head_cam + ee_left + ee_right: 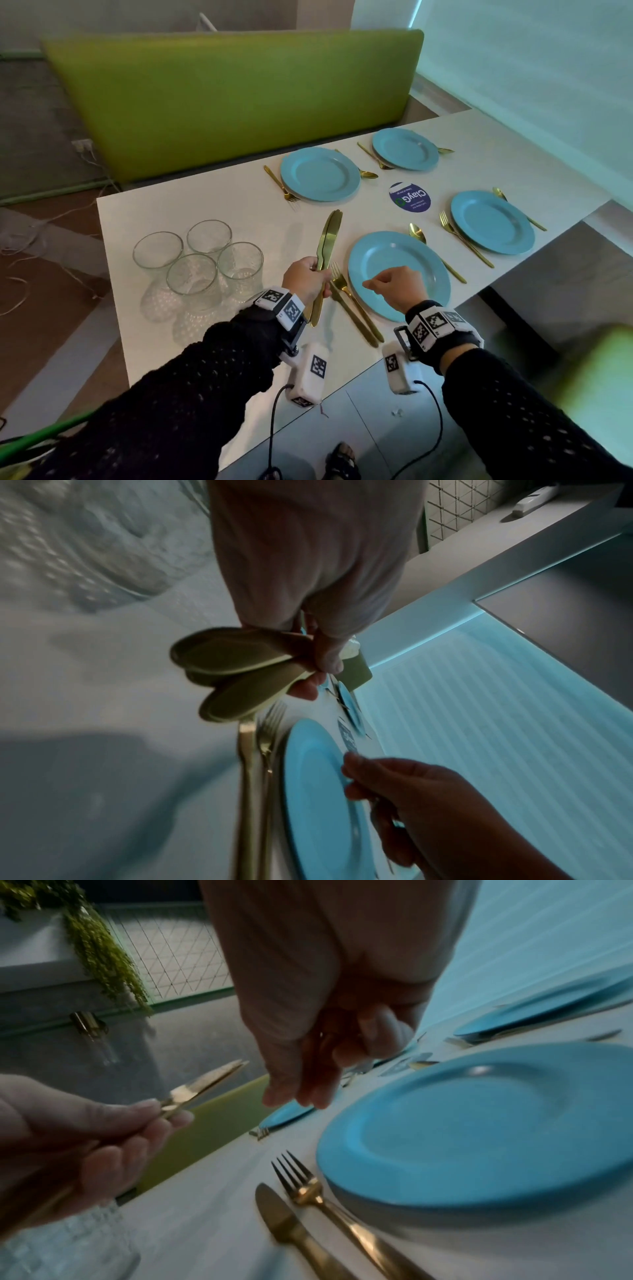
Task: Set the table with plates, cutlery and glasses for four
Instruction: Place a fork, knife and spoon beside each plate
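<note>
My left hand [308,277] grips a bundle of gold knives [327,236] by the handles, blades pointing away, just left of the near blue plate [387,253]. The left wrist view shows their rounded handle ends [232,658] under my fingers. My right hand [380,281] hovers over the near plate's left rim, fingers loosely curled and holding nothing. A gold fork [339,279] and a gold knife [352,318] lie side by side on the table left of that plate. A gold spoon [418,234] lies to the plate's right.
Three more blue plates [320,174] [405,149] [492,222] each have a fork and spoon beside them. Several glasses [198,260] stand grouped at the table's left. A round sticker [409,197] is in the middle. A green bench [239,102] runs along the far side.
</note>
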The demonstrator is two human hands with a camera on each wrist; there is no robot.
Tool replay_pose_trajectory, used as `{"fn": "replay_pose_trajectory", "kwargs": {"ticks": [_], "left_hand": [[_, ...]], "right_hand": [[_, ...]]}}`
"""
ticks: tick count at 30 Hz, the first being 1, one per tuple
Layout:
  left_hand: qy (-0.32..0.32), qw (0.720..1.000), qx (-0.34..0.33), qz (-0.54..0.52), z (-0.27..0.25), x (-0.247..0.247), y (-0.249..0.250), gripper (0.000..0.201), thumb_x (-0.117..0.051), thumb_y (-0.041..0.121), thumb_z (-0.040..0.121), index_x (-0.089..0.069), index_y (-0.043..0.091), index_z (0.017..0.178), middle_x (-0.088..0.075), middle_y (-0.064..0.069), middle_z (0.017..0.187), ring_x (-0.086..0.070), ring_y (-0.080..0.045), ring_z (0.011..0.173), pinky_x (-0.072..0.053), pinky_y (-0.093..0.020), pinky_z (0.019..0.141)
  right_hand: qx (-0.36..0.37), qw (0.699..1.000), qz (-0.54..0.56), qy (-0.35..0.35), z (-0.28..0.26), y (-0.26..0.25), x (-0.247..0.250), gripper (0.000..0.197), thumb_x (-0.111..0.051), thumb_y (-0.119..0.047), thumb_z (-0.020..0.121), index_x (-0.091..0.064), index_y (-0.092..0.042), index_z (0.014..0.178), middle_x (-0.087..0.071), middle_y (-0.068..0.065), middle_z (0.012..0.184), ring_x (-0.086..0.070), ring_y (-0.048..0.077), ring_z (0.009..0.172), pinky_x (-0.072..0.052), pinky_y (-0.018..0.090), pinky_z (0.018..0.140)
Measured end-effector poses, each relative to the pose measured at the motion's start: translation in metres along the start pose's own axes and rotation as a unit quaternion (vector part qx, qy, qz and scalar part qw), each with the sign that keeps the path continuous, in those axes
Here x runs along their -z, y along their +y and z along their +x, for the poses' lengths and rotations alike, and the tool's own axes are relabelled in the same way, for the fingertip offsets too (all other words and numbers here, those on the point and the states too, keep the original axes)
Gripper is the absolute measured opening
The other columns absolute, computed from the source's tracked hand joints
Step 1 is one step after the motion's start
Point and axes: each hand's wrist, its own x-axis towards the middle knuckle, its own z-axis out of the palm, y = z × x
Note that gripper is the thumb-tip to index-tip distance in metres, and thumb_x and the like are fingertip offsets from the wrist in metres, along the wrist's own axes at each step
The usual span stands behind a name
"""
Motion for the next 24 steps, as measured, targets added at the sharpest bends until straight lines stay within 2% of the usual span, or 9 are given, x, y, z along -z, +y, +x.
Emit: {"fn": "replay_pose_trajectory", "kwargs": {"ticks": [3, 5, 9, 12, 14, 17, 19, 21, 24], "left_hand": [[-0.021, 1.000, -0.014, -0.001, 0.000, -0.012, 0.009, 0.011, -0.060, 0.007, 0.088, -0.059, 0.012, 0.079, -0.057, -0.006, 0.058, -0.053, -0.020, 0.051, -0.054, -0.040, 0.071], [-0.042, 0.999, -0.014, -0.013, 0.000, -0.020, 0.015, 0.012, -0.061, 0.006, 0.088, -0.059, 0.012, 0.078, -0.056, -0.004, 0.054, -0.052, -0.020, 0.050, -0.054, -0.039, 0.068], [-0.092, 0.995, -0.016, -0.035, 0.005, -0.038, 0.028, 0.014, -0.058, 0.000, 0.088, -0.058, 0.011, 0.079, -0.053, -0.008, 0.064, -0.051, -0.018, 0.052, -0.050, -0.027, 0.054], [-0.108, 0.993, -0.020, -0.038, 0.015, -0.054, 0.036, 0.009, -0.061, -0.002, 0.086, -0.061, 0.007, 0.088, -0.058, -0.008, 0.069, -0.054, -0.017, 0.058, -0.054, -0.027, 0.059], [-0.126, 0.991, -0.022, -0.030, 0.025, -0.065, 0.042, 0.014, -0.062, -0.002, 0.085, -0.061, 0.006, 0.096, -0.059, -0.008, 0.073, -0.057, -0.016, 0.061, -0.056, -0.026, 0.061], [-0.170, 0.985, -0.033, 0.005, 0.043, -0.083, 0.054, 0.018, -0.058, -0.004, 0.087, -0.060, 0.006, 0.102, -0.060, -0.007, 0.078, -0.059, -0.015, 0.068, -0.055, -0.024, 0.066], [-0.188, 0.982, -0.024, 0.015, 0.054, -0.097, 0.063, 0.017, -0.050, -0.006, 0.090, -0.061, 0.006, 0.096, -0.059, -0.006, 0.077, -0.057, -0.014, 0.064, -0.053, -0.023, 0.069], [-0.189, 0.982, -0.011, 0.009, 0.067, -0.113, 0.072, 0.025, -0.044, -0.008, 0.092, -0.061, 0.008, 0.083, -0.057, -0.006, 0.070, -0.056, -0.010, 0.057, -0.052, -0.022, 0.067], [-0.167, 0.986, -0.001, -0.008, 0.086, -0.140, 0.086, 0.032, -0.044, -0.009, 0.091, -0.062, 0.011, 0.075, -0.057, -0.002, 0.058, -0.054, -0.006, 0.045, -0.050, -0.017, 0.053]], "right_hand": [[0.005, 0.998, 0.055, -0.015, 0.000, -0.010, 0.010, 0.031, -0.062, -0.041, 0.085, -0.069, -0.014, 0.072, -0.066, -0.004, 0.075, -0.054, 0.012, 0.062, -0.039, 0.020, 0.056], [0.000, 0.994, 0.099, -0.034, -0.001, -0.019, 0.017, 0.032, -0.061, -0.043, 0.086, -0.066, -0.016, 0.068, -0.065, -0.006, 0.070, -0.049, 0.009, 0.051, -0.039, 0.020, 0.052], [-0.009, 0.987, 0.154, -0.050, 0.003, -0.025, 0.029, 0.035, -0.058, -0.038, 0.089, -0.071, -0.005, 0.089, -0.064, -0.007, 0.069, -0.045, 0.009, 0.046, -0.037, 0.019, 0.043], [-0.020, 0.978, 0.200, -0.052, 0.011, -0.018, 0.041, 0.028, -0.059, -0.031, 0.090, -0.069, -0.007, 0.081, -0.063, -0.005, 0.068, -0.046, 0.009, 0.047, -0.036, 0.019, 0.042], [-0.039, 0.963, 0.261, -0.056, 0.020, -0.008, 0.047, 0.025, -0.063, -0.030, 0.088, -0.067, -0.011, 0.071, -0.065, -0.001, 0.070, -0.046, 0.010, 0.047, -0.035, 0.018, 0.041], [-0.058, 0.940, 0.329, -0.068, 0.040, 0.011, 0.058, 0.021, -0.066, -0.025, 0.085, -0.068, -0.013, 0.068, -0.066, 0.002, 0.072, -0.045, 0.011, 0.050, -0.033, 0.019, 0.043], [-0.060, 0.937, 0.335, -0.072, 0.055, 0.021, 0.068, 0.020, -0.065, -0.019, 0.086, -0.066, -0.012, 0.068, -0.064, 0.001, 0.069, -0.045, 0.012, 0.050, -0.032, 0.019, 0.042], [-0.072, 0.928, 0.360, -0.068, 0.071, 0.030, 0.078, 0.018, -0.064, -0.013, 0.087, -0.064, -0.011, 0.069, -0.061, 0.002, 0.067, -0.044, 0.012, 0.049, -0.032, 0.018, 0.041], [-0.095, 0.902, 0.417, -0.056, 0.096, 0.045, 0.093, 0.017, -0.063, -0.007, 0.087, -0.062, -0.011, 0.070, -0.060, 0.003, 0.067, -0.043, 0.010, 0.046, -0.031, 0.017, 0.040]]}}
